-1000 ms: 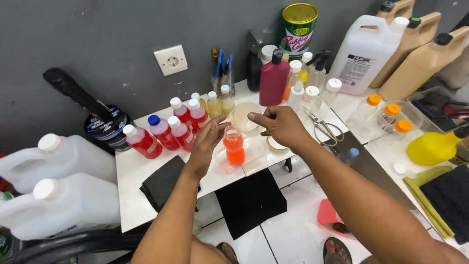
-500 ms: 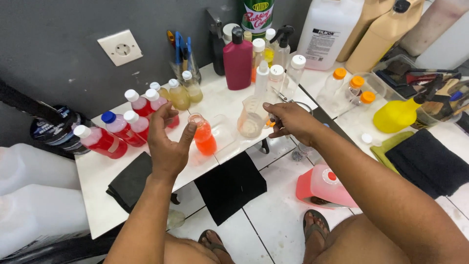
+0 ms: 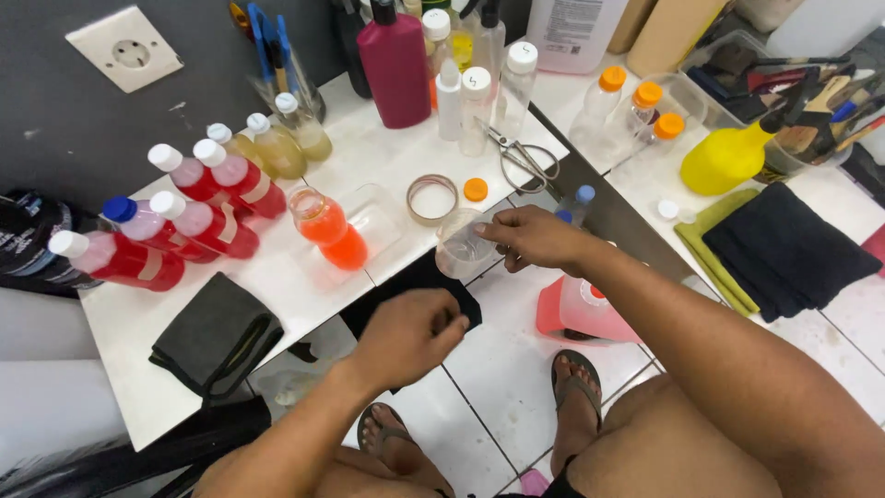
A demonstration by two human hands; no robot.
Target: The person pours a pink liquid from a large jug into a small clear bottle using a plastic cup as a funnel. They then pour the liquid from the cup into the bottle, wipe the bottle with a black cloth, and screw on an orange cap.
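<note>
Tilting clear cup (image 3: 461,247), mouth leftward

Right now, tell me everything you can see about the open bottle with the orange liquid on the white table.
The open bottle is small and clear, plastic by the look of it, filled nearly to its neck with orange-red liquid. It has no cap; its mouth is open. It looks tilted toward the camera, near the front edge of the white table, just right of the capped red bottles. No hand touches it: the left hand hovers below, off the table.
</note>
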